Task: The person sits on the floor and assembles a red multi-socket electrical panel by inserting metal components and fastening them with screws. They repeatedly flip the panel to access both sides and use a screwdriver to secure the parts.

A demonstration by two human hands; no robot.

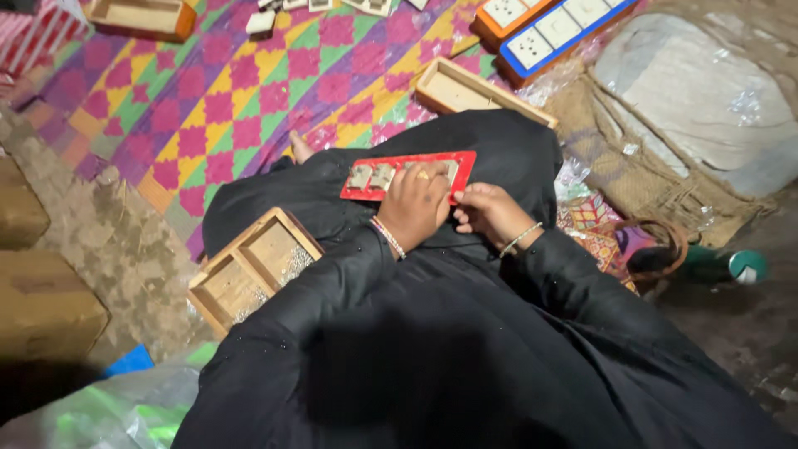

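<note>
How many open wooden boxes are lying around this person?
3: one wooden box beside the left knee, one on the mat beyond the lap, one at the top left edge. Others may lie out of view.

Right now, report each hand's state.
Left hand: pressed on the red panel, grip unclear.
Right hand: curled at the panel's right end, grip unclear.

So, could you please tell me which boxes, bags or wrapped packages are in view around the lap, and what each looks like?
Cardboard boxes: far left, two, brown, blocky.
Sack: right, coarse tan weave, holding a grey bundle under clear plastic.
Plastic bag: bottom left, crumpled, clear with green.
Striped box: top left corner, red and white.
Wrapped switch panels: top, orange and blue frames on clear plastic.
No labels, signs or screens are visible.
</note>
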